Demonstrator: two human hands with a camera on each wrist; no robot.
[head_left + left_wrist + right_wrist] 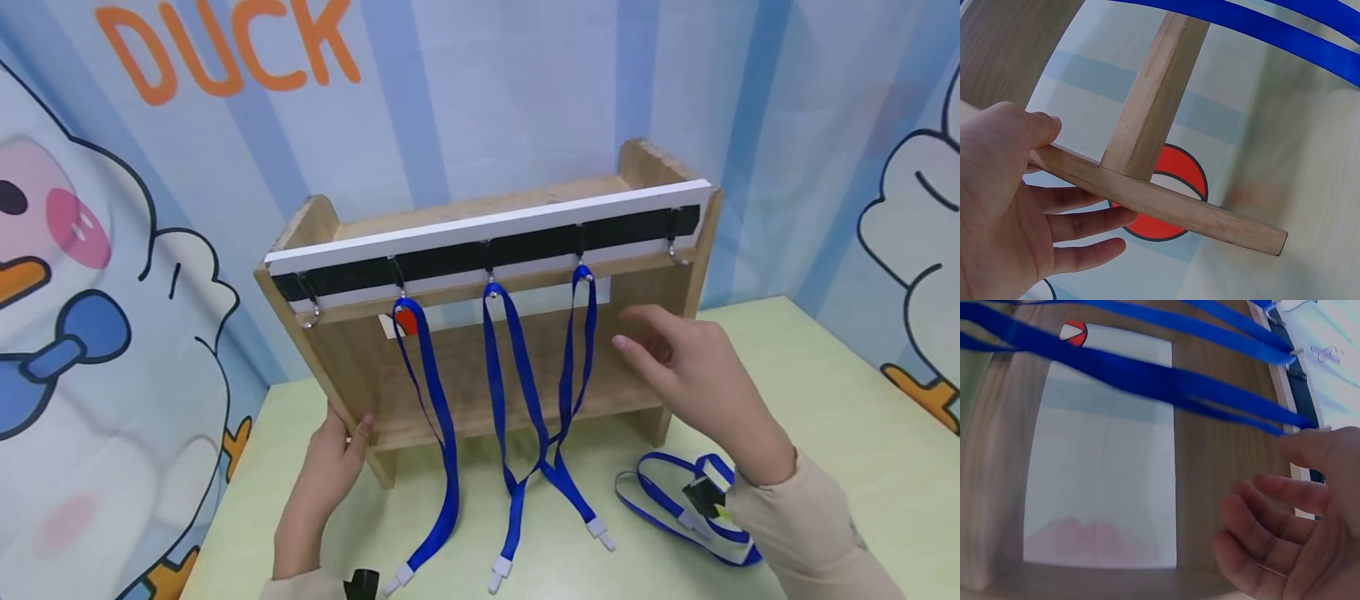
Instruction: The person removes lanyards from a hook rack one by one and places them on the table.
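A wooden rack (697, 283) stands on the table, its front rail carrying a row of metal hooks. My left hand (335, 462) holds the rack's left side board low down; in the left wrist view the thumb lies on one face of the board (1210, 219) and the fingers on the other. Three blue lanyards hang from the middle hooks: a left one (442, 408), a centre one (495, 375) and a right one (566, 375). To the right of the right lanyard, my right hand (693, 375) hovers with loosely bent fingers and nothing in them.
Another blue lanyard (660, 512) lies bunched on the table by my right forearm. The outer left hook (311, 315) and outer right hook (677, 250) bear nothing. Behind the rack rises a printed curtain (525, 92) with duck drawings.
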